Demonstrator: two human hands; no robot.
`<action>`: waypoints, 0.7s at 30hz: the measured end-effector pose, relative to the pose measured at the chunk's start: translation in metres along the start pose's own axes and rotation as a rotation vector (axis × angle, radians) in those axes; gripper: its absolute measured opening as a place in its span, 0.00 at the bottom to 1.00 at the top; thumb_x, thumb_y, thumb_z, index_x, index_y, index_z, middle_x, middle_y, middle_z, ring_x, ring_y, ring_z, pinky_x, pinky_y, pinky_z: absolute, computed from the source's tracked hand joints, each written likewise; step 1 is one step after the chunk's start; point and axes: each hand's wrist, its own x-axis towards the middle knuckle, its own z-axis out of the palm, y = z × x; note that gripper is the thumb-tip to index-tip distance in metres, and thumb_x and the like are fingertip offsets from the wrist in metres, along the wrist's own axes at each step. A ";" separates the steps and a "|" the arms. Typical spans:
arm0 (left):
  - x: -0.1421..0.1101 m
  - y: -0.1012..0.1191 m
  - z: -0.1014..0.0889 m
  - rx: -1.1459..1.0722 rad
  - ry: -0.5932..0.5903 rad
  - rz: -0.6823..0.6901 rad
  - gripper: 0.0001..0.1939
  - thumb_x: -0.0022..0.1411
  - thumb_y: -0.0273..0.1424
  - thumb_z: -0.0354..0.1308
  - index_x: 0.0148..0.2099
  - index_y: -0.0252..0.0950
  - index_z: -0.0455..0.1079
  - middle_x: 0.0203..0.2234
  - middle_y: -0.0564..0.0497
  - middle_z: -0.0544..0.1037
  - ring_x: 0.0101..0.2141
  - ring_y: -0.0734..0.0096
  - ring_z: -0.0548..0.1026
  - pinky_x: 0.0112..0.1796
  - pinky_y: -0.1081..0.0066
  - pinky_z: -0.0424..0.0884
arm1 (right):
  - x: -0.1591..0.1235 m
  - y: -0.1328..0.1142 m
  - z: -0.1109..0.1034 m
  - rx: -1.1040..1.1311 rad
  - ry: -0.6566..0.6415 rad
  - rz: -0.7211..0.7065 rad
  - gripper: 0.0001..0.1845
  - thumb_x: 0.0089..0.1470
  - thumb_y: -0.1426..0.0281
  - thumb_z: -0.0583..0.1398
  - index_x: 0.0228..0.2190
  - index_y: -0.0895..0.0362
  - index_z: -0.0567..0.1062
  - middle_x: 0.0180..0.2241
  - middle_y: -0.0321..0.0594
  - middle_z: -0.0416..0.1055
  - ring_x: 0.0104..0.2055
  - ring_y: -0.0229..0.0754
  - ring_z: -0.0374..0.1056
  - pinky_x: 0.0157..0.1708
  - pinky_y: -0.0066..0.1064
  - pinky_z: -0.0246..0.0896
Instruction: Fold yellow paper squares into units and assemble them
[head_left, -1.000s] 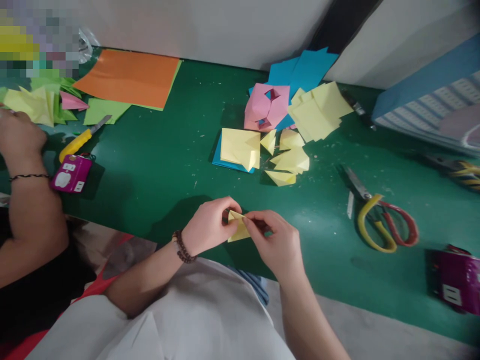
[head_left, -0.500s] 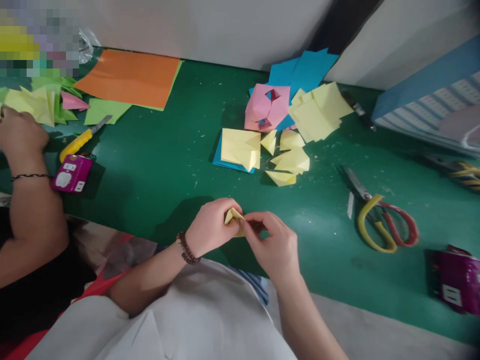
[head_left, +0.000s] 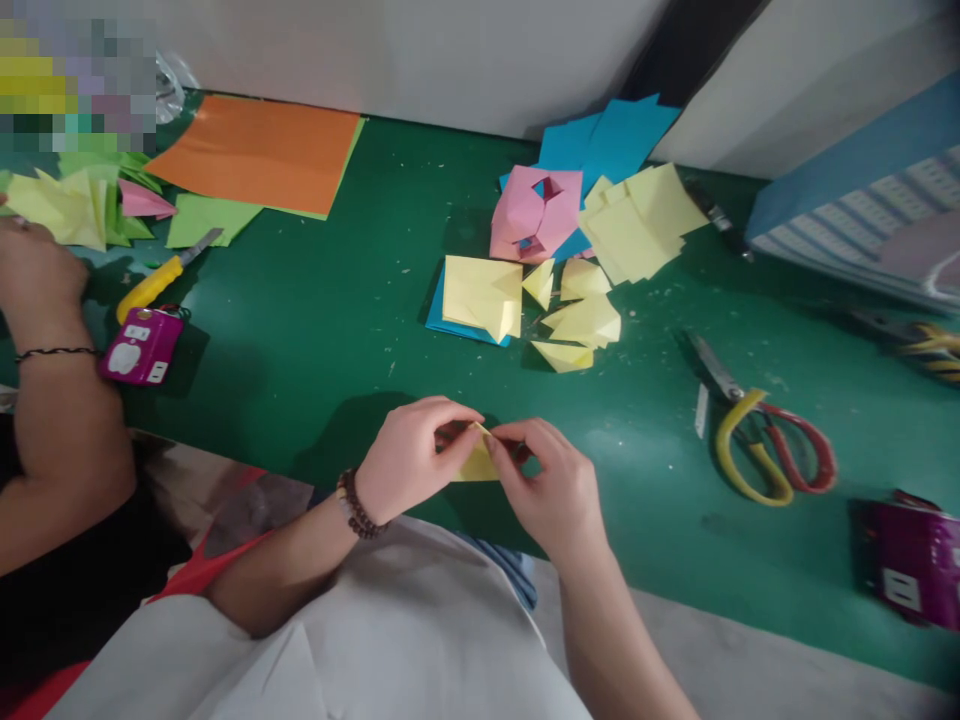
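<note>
Between my two hands is a small folded piece of yellow paper (head_left: 478, 464), held above the near edge of the green table. My left hand (head_left: 416, 450) pinches its upper edge between thumb and forefinger. From the other side my right hand (head_left: 550, 482) pinches the top corner, its fingertips close to the left ones. Part of the paper is hidden by my fingers. Beyond my hands lie several folded yellow paper pieces (head_left: 585, 320) and a stack of yellow squares (head_left: 480, 290) on blue paper. A pink folded-paper shape (head_left: 536, 212) with openings stands behind them.
Scissors (head_left: 757, 440) with yellow and red handles lie at right, near a purple box (head_left: 919, 560). Loose yellow sheets (head_left: 637, 220) and blue sheets (head_left: 604, 140) are at the back. Left are orange paper (head_left: 262, 150), a yellow cutter (head_left: 154, 285) and another person's arm (head_left: 60, 430).
My left thumb and fingers have opened off the paper's fold and come back to a pinch on its top edge. The raised flap now looks flatter. My right hand has barely moved.
</note>
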 end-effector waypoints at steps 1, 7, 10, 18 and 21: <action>0.000 0.000 0.000 0.005 0.015 -0.004 0.06 0.62 0.28 0.56 0.38 0.36 0.74 0.33 0.50 0.78 0.32 0.74 0.77 0.32 0.77 0.74 | 0.000 0.000 0.000 0.000 -0.005 0.000 0.07 0.58 0.69 0.56 0.28 0.54 0.72 0.25 0.36 0.71 0.27 0.36 0.67 0.28 0.28 0.63; -0.002 0.002 -0.001 0.073 0.017 0.022 0.06 0.61 0.25 0.54 0.34 0.36 0.72 0.30 0.52 0.77 0.31 0.75 0.75 0.32 0.77 0.71 | 0.001 -0.001 -0.001 0.034 -0.030 0.023 0.07 0.58 0.68 0.56 0.31 0.54 0.74 0.28 0.37 0.73 0.28 0.36 0.68 0.29 0.28 0.64; -0.002 0.001 -0.001 0.100 0.004 0.026 0.06 0.61 0.25 0.54 0.34 0.36 0.71 0.30 0.52 0.76 0.31 0.74 0.75 0.32 0.76 0.70 | 0.002 -0.001 0.000 0.008 -0.036 0.002 0.08 0.59 0.69 0.55 0.30 0.54 0.73 0.27 0.37 0.72 0.27 0.36 0.67 0.28 0.28 0.63; -0.001 -0.001 -0.002 0.078 -0.041 0.012 0.05 0.61 0.25 0.54 0.34 0.36 0.70 0.30 0.52 0.76 0.30 0.75 0.74 0.32 0.76 0.70 | 0.001 0.000 0.002 -0.092 -0.054 -0.079 0.08 0.61 0.70 0.52 0.32 0.55 0.70 0.28 0.39 0.71 0.30 0.39 0.68 0.28 0.30 0.61; 0.000 -0.001 -0.003 0.101 -0.051 0.034 0.06 0.61 0.25 0.54 0.32 0.36 0.70 0.29 0.53 0.75 0.30 0.75 0.73 0.31 0.77 0.68 | 0.000 -0.001 0.002 -0.083 -0.063 -0.091 0.07 0.61 0.70 0.53 0.32 0.55 0.71 0.27 0.39 0.71 0.30 0.39 0.67 0.28 0.29 0.61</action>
